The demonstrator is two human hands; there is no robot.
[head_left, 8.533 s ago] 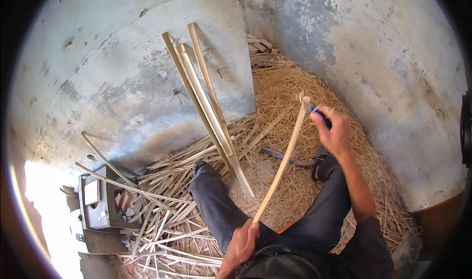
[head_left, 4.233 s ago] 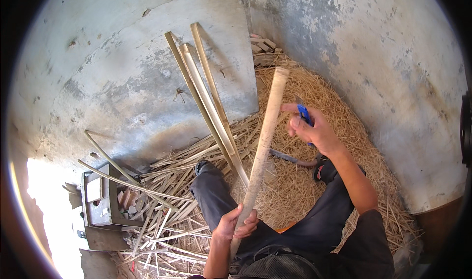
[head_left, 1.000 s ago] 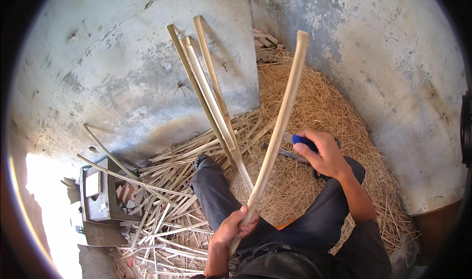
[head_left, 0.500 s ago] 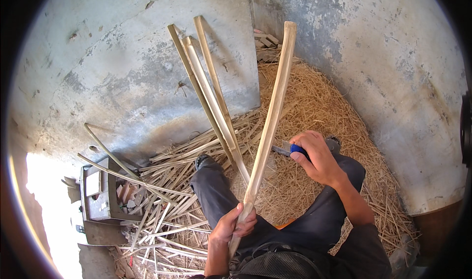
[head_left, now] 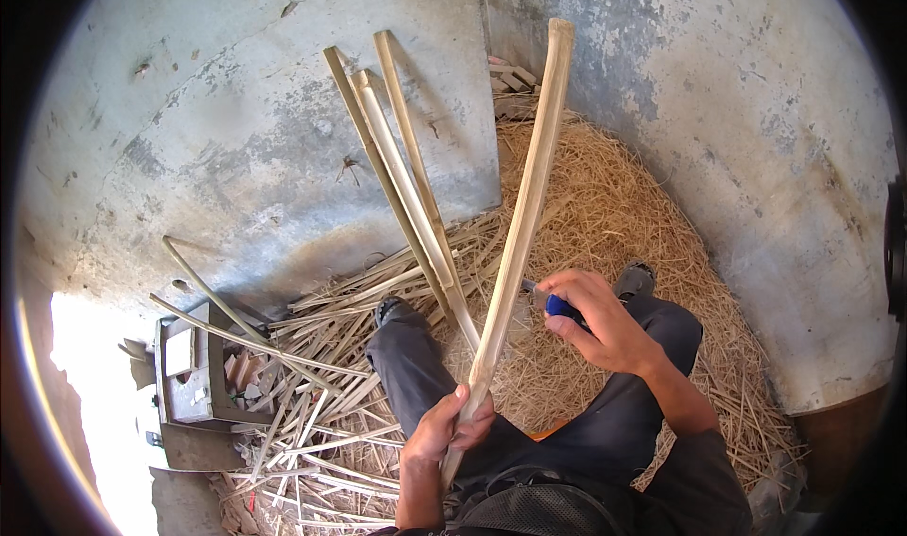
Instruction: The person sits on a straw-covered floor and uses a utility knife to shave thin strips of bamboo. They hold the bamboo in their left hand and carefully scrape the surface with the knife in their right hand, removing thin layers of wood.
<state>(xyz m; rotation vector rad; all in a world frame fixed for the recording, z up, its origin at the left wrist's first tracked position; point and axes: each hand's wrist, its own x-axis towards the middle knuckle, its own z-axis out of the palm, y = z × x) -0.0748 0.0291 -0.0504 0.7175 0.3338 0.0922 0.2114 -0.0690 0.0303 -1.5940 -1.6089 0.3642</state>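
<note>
My left hand is closed round the lower part of a long split bamboo strip, which rises away from me and leans slightly right. In my right hand is a knife with a blue handle, gripped in curled fingers. Its blade points left toward the bamboo strip and is partly hidden behind it, so I cannot tell whether the two touch. My legs are spread apart below, with a shoe near the right hand.
Several bamboo pieces lean on the worn wall. Shavings heap up in the corner. Thin split strips lie scattered at left, next to a box-shaped thing with broken bits in it.
My right hand with the knife has shifted slightly left and down, nearer the bamboo strip. The strip's far end has moved a little farther up.
</note>
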